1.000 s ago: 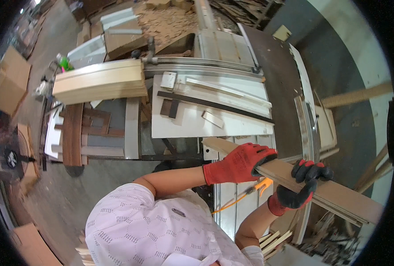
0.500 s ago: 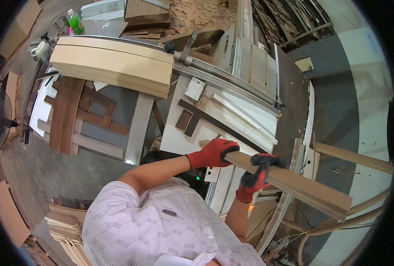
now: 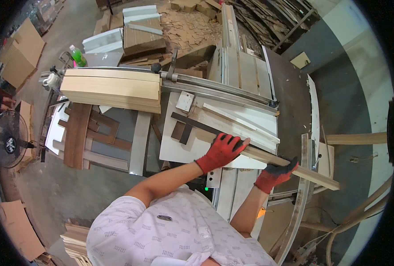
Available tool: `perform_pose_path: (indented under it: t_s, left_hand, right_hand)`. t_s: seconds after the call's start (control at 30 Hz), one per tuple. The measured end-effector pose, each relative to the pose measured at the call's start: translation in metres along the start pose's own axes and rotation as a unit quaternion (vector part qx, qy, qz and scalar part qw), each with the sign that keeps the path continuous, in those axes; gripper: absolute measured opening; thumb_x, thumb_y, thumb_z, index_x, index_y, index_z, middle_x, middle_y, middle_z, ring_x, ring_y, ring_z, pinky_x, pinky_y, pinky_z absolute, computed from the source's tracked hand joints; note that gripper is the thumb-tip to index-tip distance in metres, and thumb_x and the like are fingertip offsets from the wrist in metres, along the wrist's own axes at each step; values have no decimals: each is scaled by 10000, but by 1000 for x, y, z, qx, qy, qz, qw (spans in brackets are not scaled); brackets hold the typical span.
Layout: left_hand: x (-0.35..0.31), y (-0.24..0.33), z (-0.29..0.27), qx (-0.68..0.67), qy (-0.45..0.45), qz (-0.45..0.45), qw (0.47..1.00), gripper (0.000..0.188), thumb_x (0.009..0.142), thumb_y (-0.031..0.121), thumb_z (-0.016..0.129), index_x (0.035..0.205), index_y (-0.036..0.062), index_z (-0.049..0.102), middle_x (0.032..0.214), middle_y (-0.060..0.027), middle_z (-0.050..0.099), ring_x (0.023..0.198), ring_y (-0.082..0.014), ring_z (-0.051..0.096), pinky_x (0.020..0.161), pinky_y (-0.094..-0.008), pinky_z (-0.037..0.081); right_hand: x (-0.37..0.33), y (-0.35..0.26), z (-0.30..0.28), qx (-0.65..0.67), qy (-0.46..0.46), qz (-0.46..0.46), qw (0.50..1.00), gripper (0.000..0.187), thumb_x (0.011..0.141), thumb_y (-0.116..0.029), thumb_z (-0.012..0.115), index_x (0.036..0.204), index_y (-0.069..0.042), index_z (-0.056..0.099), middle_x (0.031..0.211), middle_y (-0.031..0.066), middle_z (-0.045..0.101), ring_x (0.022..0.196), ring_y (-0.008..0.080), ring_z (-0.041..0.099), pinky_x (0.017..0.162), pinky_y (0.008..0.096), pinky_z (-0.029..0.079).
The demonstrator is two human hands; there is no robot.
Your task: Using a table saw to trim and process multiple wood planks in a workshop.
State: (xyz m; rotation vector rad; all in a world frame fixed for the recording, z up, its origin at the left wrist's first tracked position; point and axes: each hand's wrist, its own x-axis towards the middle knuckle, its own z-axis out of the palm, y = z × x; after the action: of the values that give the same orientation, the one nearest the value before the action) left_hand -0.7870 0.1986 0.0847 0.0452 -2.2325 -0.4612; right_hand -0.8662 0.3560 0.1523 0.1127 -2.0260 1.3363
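Both hands wear red gloves with dark palms and fingers. My left hand (image 3: 223,152) is closed around the near-left end of a bundle of long, narrow wooden boards (image 3: 316,176). Further along, my right hand (image 3: 277,174) grips the same boards around their middle. They slant down to the right above a machine table (image 3: 175,153), with their layered narrow edges upward and the right end sticking out past the table's metal rail. Beyond my left hand lies a dark strip (image 3: 196,123), with a short dark piece (image 3: 186,134) against it.
A stack of pale boards (image 3: 110,91) rests at the table's far left, against a metal fence (image 3: 206,84). Brown boards (image 3: 76,137) lie on a frame at left. A standing fan (image 3: 10,142) is beyond them. Hoses (image 3: 359,139) run along the right.
The boards have turned from broad face up to narrow edges up. Both hands have shifted their grip and moved slightly right. The view has tilted, showing more of the far floor.
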Motion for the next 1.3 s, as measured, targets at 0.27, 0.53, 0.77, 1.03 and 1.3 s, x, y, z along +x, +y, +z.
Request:
perform_pose_path:
  t_s: [0.27,0.53,0.77,1.03,1.3]
  left_hand:
    - [26,-57,59,-34,-342,68,937,727,699,314,761,1336,140,458,1113,-138,557,965,-308,583,789,-416,483]
    - [25,-105,108,7,-295,88,952,720,700,374,756,1326,165,467,1272,-174,486,1218,-387,435,999,-488,357]
    - [16,-150,135,-55,-361,69,929,568,688,297,773,1212,200,576,1387,-172,432,1266,-407,391,1053,-498,315]
    - [55,-118,127,-25,-472,91,876,650,679,310,780,1277,263,529,1354,-159,458,1238,-366,434,1000,-483,383]
    - [36,-148,130,-18,-471,55,880,625,702,293,757,1285,224,545,1342,-166,463,1217,-352,457,989,-457,403]
  right_hand:
    - [6,194,27,396,-102,425,808,425,880,-373,638,1194,-97,565,1144,81,596,1013,250,600,831,405,529]
    - [-16,263,101,371,-99,535,752,285,857,-263,702,1066,-96,605,954,77,640,755,248,630,633,372,542]
    - [10,261,90,187,-412,551,701,358,909,-404,571,954,-51,607,786,111,686,662,213,682,551,305,543]
    - [35,252,63,209,-390,598,668,340,911,-428,567,916,-89,589,768,123,693,615,199,676,516,281,526]
    - [89,281,64,-377,-308,172,856,520,801,-550,596,949,-56,660,941,182,668,941,399,631,746,478,514]
